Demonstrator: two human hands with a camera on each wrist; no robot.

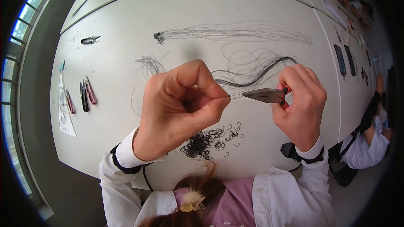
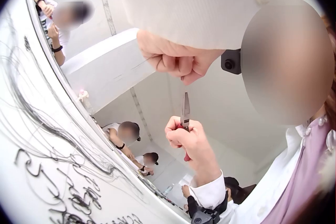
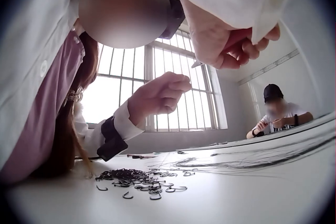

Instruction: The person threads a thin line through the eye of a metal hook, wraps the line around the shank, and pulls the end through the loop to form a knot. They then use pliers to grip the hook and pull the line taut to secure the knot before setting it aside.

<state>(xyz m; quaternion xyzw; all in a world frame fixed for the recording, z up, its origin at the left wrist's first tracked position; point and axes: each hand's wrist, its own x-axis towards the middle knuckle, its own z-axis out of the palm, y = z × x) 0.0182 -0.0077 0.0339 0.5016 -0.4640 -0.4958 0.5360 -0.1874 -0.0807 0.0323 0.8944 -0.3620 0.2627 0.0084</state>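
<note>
My left hand (image 1: pixel 179 105) pinches a fish hook between thumb and forefinger; only its small dark end (image 1: pixel 229 96) shows at the fingertips. Thin fishing line (image 1: pixel 236 94) stretches from there to the pliers. Red-handled pliers (image 1: pixel 263 95) are gripped in my right hand (image 1: pixel 302 101), their jaws together and pointing at the left fingertips. In the left wrist view the pliers (image 2: pixel 185 107) stand just below the pinching fingers. Beneath the hands, a pile of black fish hooks (image 1: pixel 200 143) lies on the white table (image 1: pixel 261 151).
Behind the hands lie a loose bundle of line (image 1: pixel 265 73) and a straighter bundle with hooks (image 1: pixel 158 38) at its end. Thread snips (image 1: pixel 84 96) and a set square (image 1: pixel 65 120) are at left, more snips (image 1: pixel 90 40) beyond. Other people sit farther along the tables.
</note>
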